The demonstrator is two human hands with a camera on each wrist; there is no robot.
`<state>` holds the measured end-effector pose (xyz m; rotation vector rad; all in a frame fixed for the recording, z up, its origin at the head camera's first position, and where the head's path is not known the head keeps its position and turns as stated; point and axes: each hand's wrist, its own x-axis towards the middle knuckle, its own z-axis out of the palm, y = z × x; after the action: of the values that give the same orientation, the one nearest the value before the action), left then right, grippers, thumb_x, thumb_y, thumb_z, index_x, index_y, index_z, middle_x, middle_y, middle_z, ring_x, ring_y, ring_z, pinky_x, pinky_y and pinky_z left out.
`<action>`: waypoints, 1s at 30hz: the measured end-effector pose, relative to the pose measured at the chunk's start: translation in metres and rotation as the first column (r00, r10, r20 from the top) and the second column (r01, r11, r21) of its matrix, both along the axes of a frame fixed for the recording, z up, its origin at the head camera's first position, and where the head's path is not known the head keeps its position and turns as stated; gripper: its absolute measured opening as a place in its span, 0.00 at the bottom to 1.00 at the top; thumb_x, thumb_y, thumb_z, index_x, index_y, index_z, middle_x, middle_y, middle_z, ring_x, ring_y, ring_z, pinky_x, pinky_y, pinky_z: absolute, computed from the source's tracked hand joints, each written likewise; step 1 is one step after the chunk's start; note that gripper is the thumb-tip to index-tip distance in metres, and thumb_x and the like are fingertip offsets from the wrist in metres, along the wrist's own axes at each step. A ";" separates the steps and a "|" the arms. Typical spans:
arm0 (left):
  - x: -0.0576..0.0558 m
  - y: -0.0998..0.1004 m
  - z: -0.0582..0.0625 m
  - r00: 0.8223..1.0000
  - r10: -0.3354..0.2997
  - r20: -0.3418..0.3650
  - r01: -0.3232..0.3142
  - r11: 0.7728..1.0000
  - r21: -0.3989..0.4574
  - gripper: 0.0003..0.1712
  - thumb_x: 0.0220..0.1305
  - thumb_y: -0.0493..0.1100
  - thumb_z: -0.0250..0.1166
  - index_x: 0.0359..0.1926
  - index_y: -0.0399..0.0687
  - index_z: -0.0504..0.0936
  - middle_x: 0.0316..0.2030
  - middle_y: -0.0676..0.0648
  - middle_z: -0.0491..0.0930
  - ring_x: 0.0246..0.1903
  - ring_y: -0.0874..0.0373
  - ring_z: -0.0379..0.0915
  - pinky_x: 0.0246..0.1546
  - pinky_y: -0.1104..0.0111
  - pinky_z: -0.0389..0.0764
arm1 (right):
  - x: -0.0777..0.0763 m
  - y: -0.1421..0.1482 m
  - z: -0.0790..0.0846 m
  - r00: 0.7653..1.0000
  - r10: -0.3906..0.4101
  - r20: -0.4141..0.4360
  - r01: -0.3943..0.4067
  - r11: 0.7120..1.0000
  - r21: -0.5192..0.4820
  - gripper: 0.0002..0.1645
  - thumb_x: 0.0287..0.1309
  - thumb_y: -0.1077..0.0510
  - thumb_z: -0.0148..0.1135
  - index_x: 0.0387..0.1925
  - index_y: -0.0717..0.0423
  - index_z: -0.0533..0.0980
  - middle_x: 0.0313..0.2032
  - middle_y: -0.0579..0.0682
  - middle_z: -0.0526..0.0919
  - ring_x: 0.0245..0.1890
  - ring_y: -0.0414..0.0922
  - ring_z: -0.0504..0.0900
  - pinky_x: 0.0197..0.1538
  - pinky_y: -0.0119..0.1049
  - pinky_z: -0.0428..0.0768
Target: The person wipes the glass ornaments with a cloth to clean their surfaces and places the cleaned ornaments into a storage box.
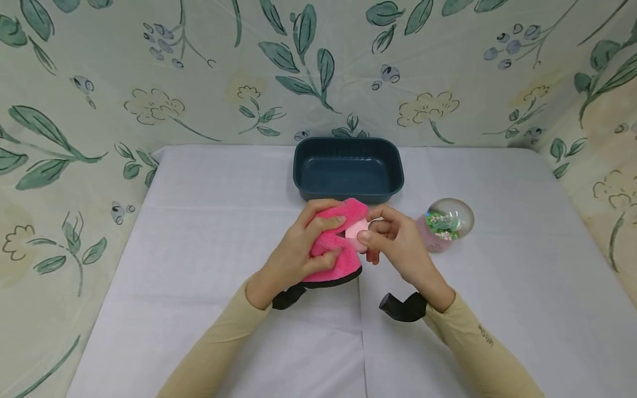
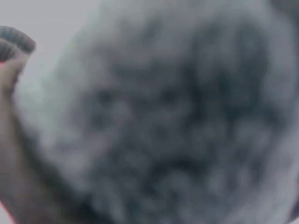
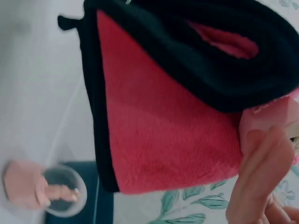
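Note:
My left hand (image 1: pixel 293 246) grips a bright pink plush cloth (image 1: pixel 343 268) with a dark edge, folded around a pale pink block-like thing (image 1: pixel 355 228). Thumb and fingers of my right hand (image 1: pixel 400 243) pinch this pale pink thing where it sticks out of the cloth. Its flat sides show in the right wrist view, next to the right fingers (image 3: pixel 264 172); the cloth covers the rest, so its kind cannot be told. A blurred grey fuzzy surface (image 2: pixel 177 121) fills most of the left wrist view.
Just beyond the hands stands a dark blue rectangular basin (image 1: pixel 348 195). To the right of my right hand is a snow globe (image 1: pixel 450 220) on a pink base. A white cloth (image 1: pixel 219 221) covers the table, and a leaf-patterned curtain (image 1: pixel 199 72) hangs behind it.

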<state>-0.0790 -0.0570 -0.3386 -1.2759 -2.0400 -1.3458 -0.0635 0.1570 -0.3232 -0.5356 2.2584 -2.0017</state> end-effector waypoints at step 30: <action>0.001 -0.003 0.002 0.999 -0.011 0.052 0.011 1.000 -0.001 0.30 0.50 0.37 0.65 0.55 0.43 0.66 0.57 0.37 0.64 0.57 0.45 0.63 0.48 0.65 0.79 | -0.006 0.002 -0.005 0.863 0.014 -0.506 0.064 0.988 0.137 0.35 0.52 0.38 0.66 0.43 0.67 0.74 0.30 0.52 0.81 0.26 0.40 0.79 0.32 0.26 0.79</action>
<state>-0.0780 -0.0596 -0.3362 -1.2678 -2.0711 -1.3966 -0.0692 0.1592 -0.3282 -1.1377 2.6824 -1.8387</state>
